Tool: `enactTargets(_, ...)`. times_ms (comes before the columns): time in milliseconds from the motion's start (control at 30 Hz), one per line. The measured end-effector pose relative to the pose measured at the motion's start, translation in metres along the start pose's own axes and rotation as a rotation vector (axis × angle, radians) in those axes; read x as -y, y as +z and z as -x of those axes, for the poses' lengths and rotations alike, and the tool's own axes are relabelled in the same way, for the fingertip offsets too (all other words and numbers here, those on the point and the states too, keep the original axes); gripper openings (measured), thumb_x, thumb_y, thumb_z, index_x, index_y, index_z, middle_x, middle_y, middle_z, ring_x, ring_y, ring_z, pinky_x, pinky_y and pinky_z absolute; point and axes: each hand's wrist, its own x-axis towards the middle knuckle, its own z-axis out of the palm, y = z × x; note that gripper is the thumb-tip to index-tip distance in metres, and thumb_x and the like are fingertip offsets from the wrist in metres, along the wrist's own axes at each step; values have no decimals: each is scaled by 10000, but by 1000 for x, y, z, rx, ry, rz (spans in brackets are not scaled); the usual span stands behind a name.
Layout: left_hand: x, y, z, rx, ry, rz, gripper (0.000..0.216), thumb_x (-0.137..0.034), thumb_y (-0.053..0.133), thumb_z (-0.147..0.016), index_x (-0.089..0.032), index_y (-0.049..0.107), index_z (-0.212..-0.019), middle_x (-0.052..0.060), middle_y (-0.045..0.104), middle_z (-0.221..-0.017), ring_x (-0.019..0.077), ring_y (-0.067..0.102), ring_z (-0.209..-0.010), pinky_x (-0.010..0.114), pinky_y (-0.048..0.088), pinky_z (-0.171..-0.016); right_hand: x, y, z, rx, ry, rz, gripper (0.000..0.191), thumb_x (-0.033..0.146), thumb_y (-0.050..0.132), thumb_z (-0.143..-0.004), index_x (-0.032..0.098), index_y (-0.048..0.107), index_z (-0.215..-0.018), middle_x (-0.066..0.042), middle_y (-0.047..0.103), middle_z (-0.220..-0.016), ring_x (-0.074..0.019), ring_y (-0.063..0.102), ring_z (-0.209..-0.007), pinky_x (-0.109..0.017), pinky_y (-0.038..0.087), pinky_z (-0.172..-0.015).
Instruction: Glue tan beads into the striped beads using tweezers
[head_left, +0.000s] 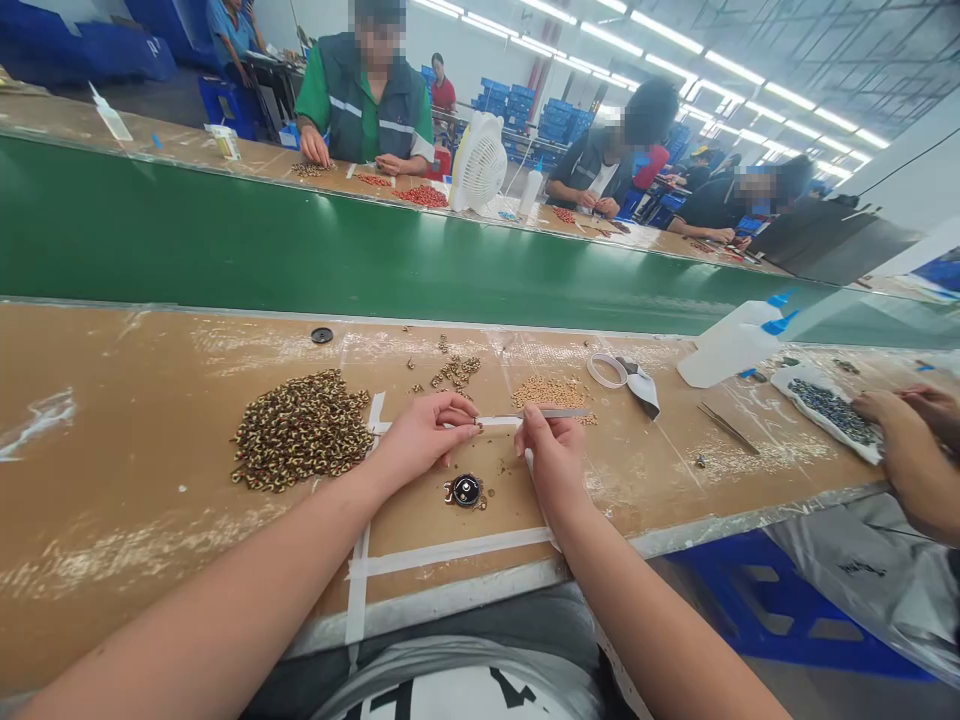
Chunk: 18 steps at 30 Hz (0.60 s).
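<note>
Both forearms reach over the table (112, 520) edge to a small black round part (466, 490), which lies untouched just below the hands. Above it, the left hand (420, 435) pinches something too tiny to identify, while the right hand (551, 450) grips tweezers (555, 412). A nudged wrist could likely scatter the brown pile (300, 430) left of the part.

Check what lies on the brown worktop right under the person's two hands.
Between the left hand and right hand a small round black part rests on the brown taped worktop. Metal tweezers stick out from the right hand. Anything beneath the palms is covered.
</note>
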Motion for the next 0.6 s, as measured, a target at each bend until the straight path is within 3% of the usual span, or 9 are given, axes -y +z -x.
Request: enactTargets(600, -3, 0, 1, -3, -47, -140, 268, -360, 804, -877, -232, 692, -1084, 50, 846, -963, 104, 524, -495, 237, 414, -446, 5, 3, 1, 67, 91, 30, 464, 590, 774, -938, 207, 591, -751, 35, 557, -476, -116, 479, -438, -239, 389, -498)
